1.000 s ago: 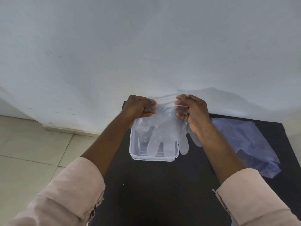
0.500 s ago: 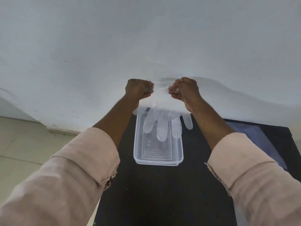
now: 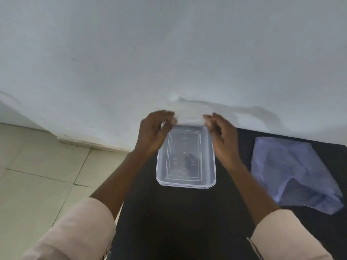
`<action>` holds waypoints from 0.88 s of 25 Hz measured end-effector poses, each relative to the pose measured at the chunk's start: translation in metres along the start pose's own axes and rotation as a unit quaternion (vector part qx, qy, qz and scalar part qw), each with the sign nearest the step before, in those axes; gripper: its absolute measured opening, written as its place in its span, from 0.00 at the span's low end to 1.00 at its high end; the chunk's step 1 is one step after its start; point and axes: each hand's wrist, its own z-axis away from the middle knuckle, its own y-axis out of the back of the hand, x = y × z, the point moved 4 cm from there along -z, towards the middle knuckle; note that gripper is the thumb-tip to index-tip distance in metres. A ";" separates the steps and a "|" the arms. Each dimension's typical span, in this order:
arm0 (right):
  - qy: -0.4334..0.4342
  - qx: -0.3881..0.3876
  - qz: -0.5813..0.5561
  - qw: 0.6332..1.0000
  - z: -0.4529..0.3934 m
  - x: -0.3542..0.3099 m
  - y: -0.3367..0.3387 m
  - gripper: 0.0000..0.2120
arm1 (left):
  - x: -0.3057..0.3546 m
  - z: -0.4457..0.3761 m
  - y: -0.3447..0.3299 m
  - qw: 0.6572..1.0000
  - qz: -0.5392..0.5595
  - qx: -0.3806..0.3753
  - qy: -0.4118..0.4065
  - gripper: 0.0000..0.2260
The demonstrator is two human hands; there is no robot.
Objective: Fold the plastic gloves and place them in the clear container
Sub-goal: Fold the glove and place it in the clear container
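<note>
Black table (image 3: 184, 222), blurred glove (image 3: 189, 117) between hands

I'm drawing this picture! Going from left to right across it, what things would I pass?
Tiled floor → left hand → clear container → right hand → pile of plastic gloves.

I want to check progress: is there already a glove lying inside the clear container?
No, the clear container holds nothing; the glove is held between the left hand and right hand above its far end.
</note>
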 end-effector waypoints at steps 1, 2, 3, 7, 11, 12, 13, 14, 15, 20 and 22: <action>0.006 -0.009 0.051 0.999 0.013 0.016 -0.005 0.12 | -0.013 0.013 -0.004 0.997 -0.072 -0.014 -0.035 0.09; -0.003 -0.024 0.101 0.995 0.024 0.029 -0.010 0.13 | -0.025 0.023 -0.009 0.987 -0.140 -0.032 -0.066 0.09; -0.024 -0.043 0.147 0.988 0.034 0.040 -0.015 0.14 | -0.033 0.032 -0.014 0.977 -0.193 -0.047 -0.080 0.10; -0.078 -0.098 0.253 0.959 0.068 0.051 -0.027 0.09 | -0.057 0.057 -0.025 0.960 -0.271 -0.066 0.031 0.11; -0.140 -0.122 0.279 0.942 0.078 0.055 -0.027 0.06 | -0.068 0.073 -0.033 0.941 -0.284 -0.127 0.136 0.10; -0.154 -0.131 0.284 0.937 0.082 0.056 -0.028 0.06 | -0.069 0.076 -0.035 0.935 -0.287 -0.141 0.150 0.09; -0.165 -0.140 0.291 0.932 0.085 0.057 -0.028 0.06 | -0.068 0.079 -0.036 0.930 -0.291 -0.152 0.164 0.10; -0.175 -0.146 0.299 0.927 0.088 0.057 -0.027 0.06 | -0.067 0.081 -0.037 0.925 -0.294 -0.161 0.177 0.10; -0.185 -0.152 0.305 0.922 0.090 0.057 -0.027 0.07 | -0.066 0.082 -0.037 0.920 -0.298 -0.171 0.189 0.11; -0.218 -0.207 0.330 0.895 0.092 0.056 -0.029 0.08 | -0.058 0.083 -0.036 0.890 -0.349 -0.229 0.183 0.12; -0.211 -0.243 0.334 0.886 0.090 0.055 -0.027 0.08 | -0.058 0.083 -0.034 0.884 -0.354 -0.252 0.172 0.12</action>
